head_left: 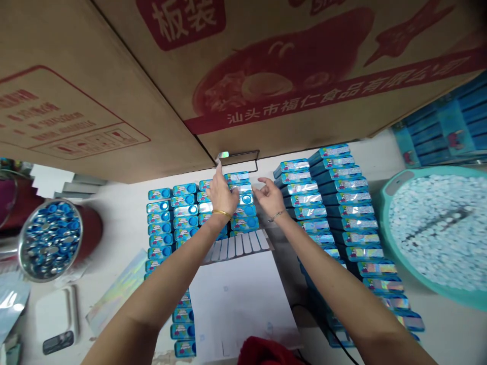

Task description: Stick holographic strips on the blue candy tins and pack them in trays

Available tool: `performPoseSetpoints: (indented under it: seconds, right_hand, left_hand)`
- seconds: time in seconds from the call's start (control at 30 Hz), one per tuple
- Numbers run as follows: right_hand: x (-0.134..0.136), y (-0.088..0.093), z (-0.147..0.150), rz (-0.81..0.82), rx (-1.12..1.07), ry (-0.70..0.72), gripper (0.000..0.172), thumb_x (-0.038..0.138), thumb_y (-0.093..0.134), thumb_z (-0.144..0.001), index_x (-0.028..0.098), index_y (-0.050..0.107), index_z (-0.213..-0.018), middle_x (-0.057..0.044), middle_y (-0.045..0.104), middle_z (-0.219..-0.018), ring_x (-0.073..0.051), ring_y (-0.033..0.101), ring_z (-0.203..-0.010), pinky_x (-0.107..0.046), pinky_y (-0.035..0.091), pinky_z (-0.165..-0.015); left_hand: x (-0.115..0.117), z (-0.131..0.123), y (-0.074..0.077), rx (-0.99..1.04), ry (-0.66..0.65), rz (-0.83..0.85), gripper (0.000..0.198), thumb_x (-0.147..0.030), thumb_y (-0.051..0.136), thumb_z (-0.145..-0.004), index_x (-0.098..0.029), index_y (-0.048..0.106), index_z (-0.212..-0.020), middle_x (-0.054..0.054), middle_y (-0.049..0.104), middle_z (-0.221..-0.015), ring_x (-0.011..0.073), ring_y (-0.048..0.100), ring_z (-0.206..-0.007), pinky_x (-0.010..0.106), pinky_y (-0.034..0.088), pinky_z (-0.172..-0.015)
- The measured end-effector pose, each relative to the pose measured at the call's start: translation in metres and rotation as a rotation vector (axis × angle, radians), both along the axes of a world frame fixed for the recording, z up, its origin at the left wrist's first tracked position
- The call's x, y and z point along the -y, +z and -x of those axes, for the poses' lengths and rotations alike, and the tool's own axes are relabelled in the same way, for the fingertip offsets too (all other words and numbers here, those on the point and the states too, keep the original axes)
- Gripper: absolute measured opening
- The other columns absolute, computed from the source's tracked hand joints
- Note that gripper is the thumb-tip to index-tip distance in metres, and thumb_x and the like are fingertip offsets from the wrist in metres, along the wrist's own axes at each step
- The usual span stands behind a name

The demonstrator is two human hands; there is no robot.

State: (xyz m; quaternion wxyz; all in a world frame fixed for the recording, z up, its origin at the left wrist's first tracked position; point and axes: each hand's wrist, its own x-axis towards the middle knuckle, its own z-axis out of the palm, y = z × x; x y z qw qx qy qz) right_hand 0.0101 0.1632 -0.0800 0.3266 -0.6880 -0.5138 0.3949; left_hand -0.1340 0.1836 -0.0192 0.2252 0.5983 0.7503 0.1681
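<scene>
My left hand reaches over rows of small blue tins. A shiny holographic sticker is at its raised fingertips, and its thumb rests by the top of a tin. My right hand is just to the right of the same tins, fingers curved and apart, thumb tip close to a tin's end. I see nothing held in it. Long shiny strips lie across the tin tops in the stacks to the right. A sheet of white label strips on white paper lies below my hands.
Large cardboard boxes wall off the back. At right stands a turquoise basin of pale wrapped pieces. At left are a metal pot of blue-silver pieces, a white phone-like device and a holographic sheet. A black cable runs near my right arm.
</scene>
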Motion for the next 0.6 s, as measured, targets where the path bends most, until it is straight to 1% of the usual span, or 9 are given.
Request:
performPoseSetpoints:
  seconds: [0.07,0.13,0.23,0.3,0.37,0.4,0.47,0.53,0.6]
  right_hand:
    - [0.009,-0.005,0.003,-0.08,-0.04,0.019,0.042,0.04,0.051,-0.086,0.019,0.066,-0.118,0.0,0.062,-0.069,-0.017,0.056,-0.065,-0.028,0.043,-0.067]
    - [0.018,-0.007,0.004,-0.14,-0.011,0.108,0.042,0.033,0.042,-0.091,0.02,0.065,-0.123,-0.004,0.067,-0.08,-0.019,0.06,-0.074,-0.031,0.044,-0.072]
    - [0.027,-0.008,0.001,-0.065,0.194,0.301,0.046,0.018,0.039,-0.089,0.024,0.063,-0.128,-0.006,0.07,-0.083,-0.021,0.062,-0.081,-0.034,0.042,-0.079]
    - [0.027,-0.006,-0.005,0.01,0.3,0.388,0.046,0.016,0.042,-0.087,0.024,0.063,-0.128,-0.008,0.07,-0.083,-0.022,0.062,-0.082,-0.035,0.041,-0.081]
    - [0.025,-0.001,-0.012,-0.017,0.267,0.335,0.042,0.024,0.042,-0.091,0.021,0.064,-0.126,-0.011,0.07,-0.091,-0.024,0.062,-0.087,-0.036,0.042,-0.082]
    - [0.024,0.002,-0.014,-0.064,0.195,0.254,0.041,0.032,0.042,-0.093,0.019,0.065,-0.124,-0.012,0.07,-0.095,-0.024,0.061,-0.089,-0.036,0.043,-0.082]
    - [0.021,0.013,-0.017,-0.129,-0.016,0.062,0.049,0.051,0.039,-0.094,0.017,0.067,-0.117,-0.012,0.068,-0.097,-0.024,0.061,-0.09,-0.035,0.046,-0.081]
    - [0.02,0.027,-0.016,-0.085,-0.245,-0.061,0.06,0.065,0.035,-0.091,0.018,0.069,-0.107,-0.009,0.068,-0.092,-0.021,0.061,-0.083,-0.033,0.048,-0.074]
    - [0.02,0.04,-0.012,0.016,-0.414,-0.074,0.061,0.07,0.037,-0.087,0.019,0.069,-0.096,-0.006,0.067,-0.084,-0.018,0.06,-0.076,-0.03,0.047,-0.068]
  left_hand:
    - [-0.002,0.001,-0.001,-0.015,0.048,0.003,0.088,-0.019,0.069,-0.071,-0.023,0.026,-0.147,0.012,0.055,-0.116,0.0326,0.049,-0.113,0.049,0.035,-0.096]
    - [-0.003,0.003,-0.003,0.013,0.097,0.011,0.089,-0.022,0.073,-0.069,-0.024,0.029,-0.146,0.013,0.051,-0.12,0.0348,0.045,-0.118,0.05,0.034,-0.097]
    - [-0.003,0.005,-0.006,0.056,0.138,0.012,0.084,-0.023,0.075,-0.067,-0.026,0.035,-0.141,0.012,0.048,-0.121,0.0347,0.043,-0.12,0.05,0.032,-0.099]
    - [0.0,0.007,-0.003,0.062,0.133,-0.024,0.074,-0.022,0.074,-0.068,-0.024,0.041,-0.134,0.012,0.047,-0.122,0.0333,0.043,-0.12,0.049,0.032,-0.101]
    - [0.006,0.01,0.005,0.089,0.098,-0.129,0.051,-0.025,0.071,-0.073,-0.022,0.051,-0.12,0.011,0.048,-0.121,0.0299,0.045,-0.119,0.046,0.034,-0.102]
    - [0.01,0.011,0.011,0.128,0.072,-0.197,0.038,-0.026,0.069,-0.076,-0.022,0.054,-0.11,0.009,0.05,-0.117,0.0274,0.046,-0.116,0.043,0.035,-0.101]
    - [0.019,0.013,0.023,0.28,0.023,-0.309,0.016,-0.03,0.064,-0.081,-0.022,0.055,-0.092,0.006,0.054,-0.105,0.022,0.051,-0.107,0.037,0.039,-0.098]
    - [0.028,0.011,0.032,0.505,0.013,-0.327,0.014,-0.032,0.061,-0.084,-0.021,0.053,-0.081,0.003,0.055,-0.092,0.0177,0.054,-0.093,0.033,0.043,-0.091]
    - [0.036,0.007,0.036,0.721,0.057,-0.25,0.016,-0.033,0.062,-0.082,-0.02,0.053,-0.077,0.001,0.054,-0.082,0.0146,0.053,-0.082,0.029,0.045,-0.082]
